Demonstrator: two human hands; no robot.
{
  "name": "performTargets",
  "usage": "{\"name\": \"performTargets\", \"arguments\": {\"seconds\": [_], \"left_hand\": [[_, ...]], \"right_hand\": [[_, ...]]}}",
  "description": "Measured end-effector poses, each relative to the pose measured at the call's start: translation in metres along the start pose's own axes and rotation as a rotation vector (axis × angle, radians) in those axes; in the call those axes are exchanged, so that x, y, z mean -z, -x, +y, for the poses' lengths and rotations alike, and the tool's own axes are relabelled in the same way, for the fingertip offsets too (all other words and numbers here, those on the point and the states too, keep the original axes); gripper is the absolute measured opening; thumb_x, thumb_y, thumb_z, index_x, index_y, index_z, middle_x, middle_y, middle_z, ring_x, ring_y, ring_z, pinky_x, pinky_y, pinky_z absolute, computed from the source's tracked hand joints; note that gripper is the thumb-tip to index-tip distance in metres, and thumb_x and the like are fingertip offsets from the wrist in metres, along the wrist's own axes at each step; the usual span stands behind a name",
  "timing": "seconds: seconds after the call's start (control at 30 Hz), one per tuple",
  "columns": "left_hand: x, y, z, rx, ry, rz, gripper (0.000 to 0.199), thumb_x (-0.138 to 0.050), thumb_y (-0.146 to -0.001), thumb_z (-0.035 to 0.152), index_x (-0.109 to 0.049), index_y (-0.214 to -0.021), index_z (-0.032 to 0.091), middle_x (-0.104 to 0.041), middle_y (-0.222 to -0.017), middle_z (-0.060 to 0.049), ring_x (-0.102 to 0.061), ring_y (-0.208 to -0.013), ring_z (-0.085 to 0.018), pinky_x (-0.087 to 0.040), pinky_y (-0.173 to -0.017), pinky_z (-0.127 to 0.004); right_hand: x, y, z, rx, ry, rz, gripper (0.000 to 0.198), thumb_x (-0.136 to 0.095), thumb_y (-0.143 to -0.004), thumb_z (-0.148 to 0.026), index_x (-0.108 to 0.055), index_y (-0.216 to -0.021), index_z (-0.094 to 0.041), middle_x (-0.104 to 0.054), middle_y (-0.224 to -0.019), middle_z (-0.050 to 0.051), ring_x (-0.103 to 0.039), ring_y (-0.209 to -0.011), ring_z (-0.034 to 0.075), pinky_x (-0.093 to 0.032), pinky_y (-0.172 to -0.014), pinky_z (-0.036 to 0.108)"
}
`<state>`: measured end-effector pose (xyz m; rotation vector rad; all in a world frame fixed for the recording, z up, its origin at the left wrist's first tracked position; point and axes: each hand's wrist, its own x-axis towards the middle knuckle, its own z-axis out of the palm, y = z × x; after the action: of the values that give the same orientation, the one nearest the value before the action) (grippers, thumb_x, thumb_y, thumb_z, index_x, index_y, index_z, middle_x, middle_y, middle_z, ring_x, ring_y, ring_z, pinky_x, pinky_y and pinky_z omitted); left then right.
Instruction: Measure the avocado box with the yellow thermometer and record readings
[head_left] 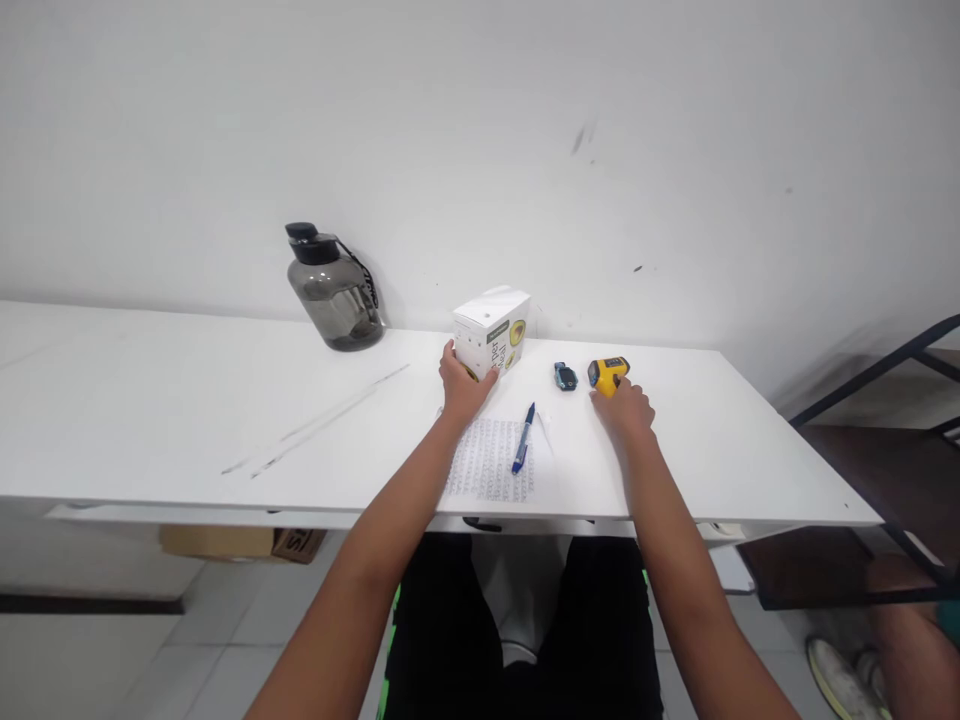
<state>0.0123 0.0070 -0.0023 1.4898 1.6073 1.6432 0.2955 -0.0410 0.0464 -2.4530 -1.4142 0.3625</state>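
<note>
A white carton (489, 325) printed with avocado pictures stands upright near the wall. My left hand (466, 388) is wrapped around its lower front, thumb on the printed side. To the right, my right hand (627, 410) is closed around a yellow and black handheld device (607, 376), whose handle is hidden by the fingers. A small dark-faced watch (565, 377) with a bluish strap lies between the two hands. In front of the carton is a sheet of paper (487, 470) covered in rows of writing, and a blue pen (523, 440) rests across it.
A large grey see-through water bottle (330, 295) with a black lid stands by the wall on the left. The white table (187, 420) has dark scuff marks. Below are a cardboard box (225, 541) and, at right, a dark metal-framed rack (862, 460) beside another person's leg and shoe (836, 675).
</note>
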Motion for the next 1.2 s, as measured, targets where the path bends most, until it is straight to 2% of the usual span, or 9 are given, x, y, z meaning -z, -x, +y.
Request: {"name": "performTargets", "arguments": {"seconds": [0.13,0.23,0.3,0.37,0.47,0.53,0.63,0.87,1.2], "left_hand": [[0.001,-0.001,-0.001,0.052,-0.028,-0.044,0.111,-0.090,-0.064,0.035,-0.025,-0.154,0.025,-0.039,-0.157,-0.021,-0.032,-0.154,-0.041,-0.032,-0.126,-0.060],[0.005,-0.001,0.002,0.088,-0.040,-0.108,0.112,-0.091,-0.065,0.036,-0.025,-0.155,0.027,-0.041,-0.158,-0.018,-0.041,-0.150,-0.037,-0.040,-0.122,-0.056],[0.008,0.000,0.008,0.109,-0.052,-0.145,0.108,-0.091,-0.067,0.036,-0.026,-0.153,0.027,-0.047,-0.156,-0.016,-0.048,-0.147,-0.034,-0.045,-0.117,-0.051],[0.011,0.001,0.016,0.153,-0.082,-0.168,0.100,-0.089,-0.070,0.037,-0.030,-0.150,0.027,-0.052,-0.153,-0.015,-0.054,-0.141,-0.033,-0.049,-0.112,-0.049],[0.016,0.002,0.027,0.238,-0.159,-0.169,0.086,-0.088,-0.071,0.039,-0.039,-0.141,0.025,-0.060,-0.146,-0.014,-0.061,-0.132,-0.034,-0.051,-0.105,-0.049],[0.019,0.002,0.032,0.260,-0.178,-0.155,0.080,-0.089,-0.070,0.040,-0.043,-0.135,0.024,-0.064,-0.142,-0.013,-0.063,-0.129,-0.033,-0.051,-0.104,-0.048],[0.019,0.003,0.032,0.236,-0.145,-0.178,0.078,-0.090,-0.069,0.041,-0.046,-0.132,0.024,-0.066,-0.139,-0.012,-0.064,-0.128,-0.031,-0.051,-0.103,-0.045],[0.015,0.008,0.026,0.132,-0.079,-0.272,0.085,-0.092,-0.065,0.040,-0.047,-0.135,0.022,-0.067,-0.137,-0.014,-0.065,-0.125,-0.031,-0.054,-0.101,-0.045],[0.014,0.019,0.030,0.011,0.066,-0.266,0.085,-0.093,-0.065,0.045,-0.051,-0.136,0.023,-0.067,-0.136,-0.013,-0.066,-0.125,-0.031,-0.055,-0.104,-0.049]], "right_hand": [[-0.004,-0.006,0.003,-0.026,-0.058,-0.026,0.069,-0.060,-0.090,-0.051,-0.049,-0.146,-0.012,-0.059,-0.138,0.024,-0.058,-0.131,0.037,-0.047,-0.104,0.047],[-0.004,-0.010,0.006,-0.045,-0.191,-0.001,0.062,-0.065,-0.085,-0.047,-0.055,-0.136,-0.014,-0.063,-0.134,0.023,-0.060,-0.128,0.038,-0.048,-0.105,0.049],[-0.002,-0.012,0.006,-0.051,-0.411,0.017,0.050,-0.064,-0.082,-0.046,-0.060,-0.124,-0.018,-0.068,-0.126,0.019,-0.064,-0.121,0.036,-0.051,-0.101,0.047],[0.000,-0.012,0.004,-0.025,-0.754,0.000,0.036,-0.061,-0.080,-0.047,-0.062,-0.105,-0.021,-0.071,-0.109,0.013,-0.068,-0.106,0.031,-0.055,-0.088,0.042],[-0.001,-0.007,-0.003,0.174,-1.235,-0.069,0.032,-0.064,-0.070,-0.045,-0.059,-0.093,-0.024,-0.069,-0.093,0.004,-0.069,-0.087,0.023,-0.054,-0.073,0.033],[-0.004,0.000,-0.010,0.354,-1.346,-0.089,0.039,-0.071,-0.062,-0.041,-0.058,-0.095,-0.025,-0.067,-0.090,-0.001,-0.067,-0.083,0.019,-0.052,-0.072,0.030],[-0.013,0.014,-0.020,0.476,-1.238,-0.066,0.044,-0.078,-0.061,-0.043,-0.060,-0.096,-0.024,-0.066,-0.085,-0.002,-0.061,-0.077,0.017,-0.052,-0.074,0.033],[-0.025,0.028,-0.022,0.569,-0.875,-0.054,0.044,-0.080,-0.069,-0.054,-0.072,-0.099,-0.022,-0.074,-0.090,0.003,-0.065,-0.085,0.024,-0.052,-0.080,0.038],[-0.019,0.029,-0.023,0.578,-0.972,-0.077,0.050,-0.082,-0.066,-0.056,-0.074,-0.097,-0.019,-0.075,-0.089,0.006,-0.066,-0.084,0.024,-0.055,-0.078,0.039]]}}
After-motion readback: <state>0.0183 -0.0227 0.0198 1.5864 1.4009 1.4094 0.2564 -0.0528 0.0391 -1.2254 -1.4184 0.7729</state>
